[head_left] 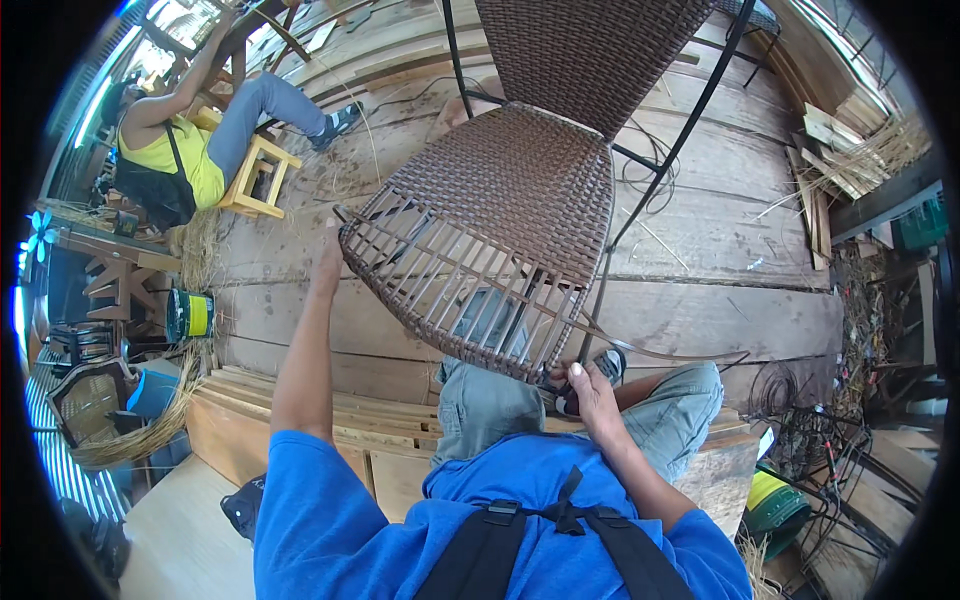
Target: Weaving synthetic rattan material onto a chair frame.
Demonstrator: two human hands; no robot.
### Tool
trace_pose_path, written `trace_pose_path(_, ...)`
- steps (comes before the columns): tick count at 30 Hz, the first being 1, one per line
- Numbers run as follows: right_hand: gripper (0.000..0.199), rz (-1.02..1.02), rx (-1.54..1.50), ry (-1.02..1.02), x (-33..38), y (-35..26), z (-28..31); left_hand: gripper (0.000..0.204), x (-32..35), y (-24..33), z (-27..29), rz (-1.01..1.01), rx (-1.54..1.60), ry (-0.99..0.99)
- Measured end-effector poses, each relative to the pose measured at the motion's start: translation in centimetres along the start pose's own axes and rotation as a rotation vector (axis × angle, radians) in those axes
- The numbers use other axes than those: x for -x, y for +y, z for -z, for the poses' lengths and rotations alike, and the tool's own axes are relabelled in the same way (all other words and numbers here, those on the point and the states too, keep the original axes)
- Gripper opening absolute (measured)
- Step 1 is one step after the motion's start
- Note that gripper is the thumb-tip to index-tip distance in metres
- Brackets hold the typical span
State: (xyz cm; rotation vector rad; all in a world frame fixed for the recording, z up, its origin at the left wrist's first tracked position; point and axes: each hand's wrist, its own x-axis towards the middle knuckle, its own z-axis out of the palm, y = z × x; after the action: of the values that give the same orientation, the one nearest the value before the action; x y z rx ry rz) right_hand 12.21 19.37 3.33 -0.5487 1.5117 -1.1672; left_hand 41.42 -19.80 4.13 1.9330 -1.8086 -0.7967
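Observation:
A brown wicker chair [530, 170] with a black metal frame stands tilted before me. Its back and most of the seat are closely woven, while the front of the seat shows bare parallel strands [465, 262] with gaps between them. At the seat's front left corner is my left hand [330, 252], closed beside a short strand end; its fingers are partly hidden. My right hand [592, 392] is closed on the seat's front right corner, thumb on top. From near that corner a loose brown weaving strand [660, 354] runs out to the right.
At the far left a person [170, 160] in a yellow top sits on a yellow wooden stool [262, 178]. Wooden boards [320, 400] lie under and beside me. A dark green bucket [188, 316] is at left, scrap wood [835, 150] and tangled wire [790, 400] at right.

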Motion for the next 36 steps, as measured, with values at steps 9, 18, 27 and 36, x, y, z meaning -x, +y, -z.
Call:
trace_pose_path(9, 0.035, 0.063, -0.294, 0.191, -1.4, -2.6, 1.3, 0.043, -1.4, 1.8, -1.5, -0.041, 0.495, -0.071)
trace_pose_path(18, 0.035, 0.180, -0.371, 0.333, -5.5, -4.5, 9.0, 0.061, 4.2, 7.3, -5.2, 0.074, 0.198, 0.063)
trace_pose_path(27, 0.032, 0.186, -0.263, 0.508, -9.5, -3.3, 15.4, 0.055, 9.9, 4.3, -9.4, 0.063, 0.229, -0.078)
trace_pose_path(36, 0.038, 0.248, -0.048, 0.689, -8.4, 0.7, 19.8, 0.048, 20.0, 6.5, -6.2, -0.094, -0.043, -0.391)
